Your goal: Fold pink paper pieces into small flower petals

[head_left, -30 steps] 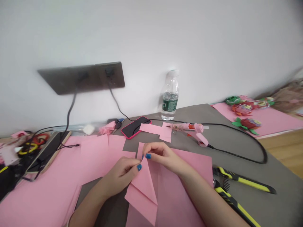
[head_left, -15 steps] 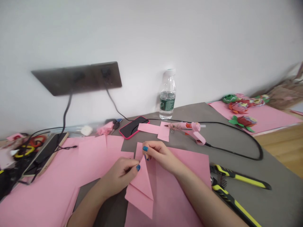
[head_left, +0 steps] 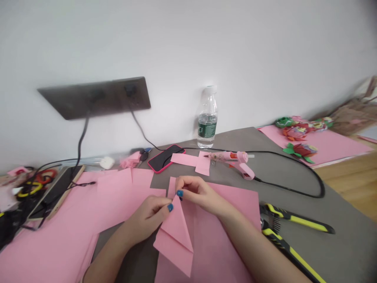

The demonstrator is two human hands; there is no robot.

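Note:
My left hand (head_left: 149, 218) and my right hand (head_left: 196, 194) meet at the top tip of a folded pink paper (head_left: 175, 236), pinching it between their fingers. The fold forms a pointed triangular flap over a lower flap, and my fingertips hide the very tip. Under the hands lies a larger pink paper sheet (head_left: 226, 232) on the grey table (head_left: 338, 251). Another pink sheet with cut edges (head_left: 123, 196) lies to the left of my left hand.
Beyond the hands lie pink paper strips (head_left: 184, 159), a phone in a pink case (head_left: 163, 158) and a pink hot glue gun (head_left: 235, 160) with a black cord (head_left: 294, 191). A water bottle (head_left: 207, 118) stands by the wall. Yellow-handled pliers (head_left: 294, 218) lie right; paper flowers (head_left: 297, 137) sit far right.
My hands keep hold of the paper tip, and my right fingers have shifted slightly left along it. The whole scene has moved slightly left in view as my head turned.

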